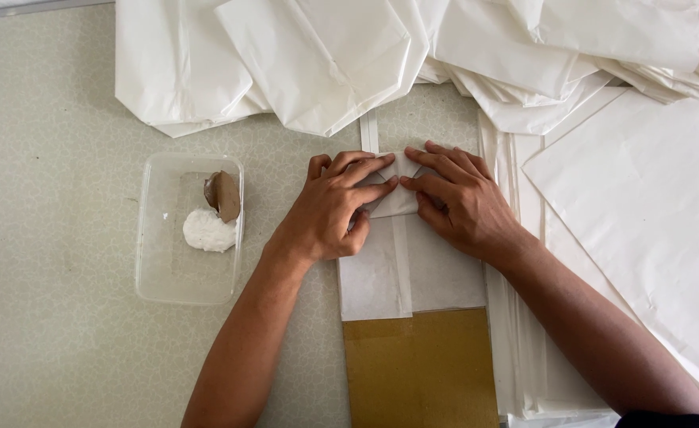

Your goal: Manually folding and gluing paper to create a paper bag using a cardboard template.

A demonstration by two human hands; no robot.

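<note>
1. Left hand (329, 208) and right hand (456, 198) are pressing a paper fold (393, 186) flat mid-counter (56, 333), fingertips meeting.
2. Grips: fingers flat, clasping nothing.
3. Glue tub (189, 230) is sitting left.

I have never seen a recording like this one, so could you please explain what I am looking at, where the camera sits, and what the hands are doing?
There is no machine here: a person works with two bare hands, and the single picture comes from a camera worn on the head, looking straight down at the table. The left hand and the right hand press side by side, fingertips meeting, on the folded top of a white paper piece. That piece lies over a brown cardboard sheet, which sticks out below it. To the left stands a clear plastic tub holding a lump of white paste and a small brown object I cannot identify for certain. Folded white paper bags are heaped along the top, and flat white sheets are stacked on the right.
</note>
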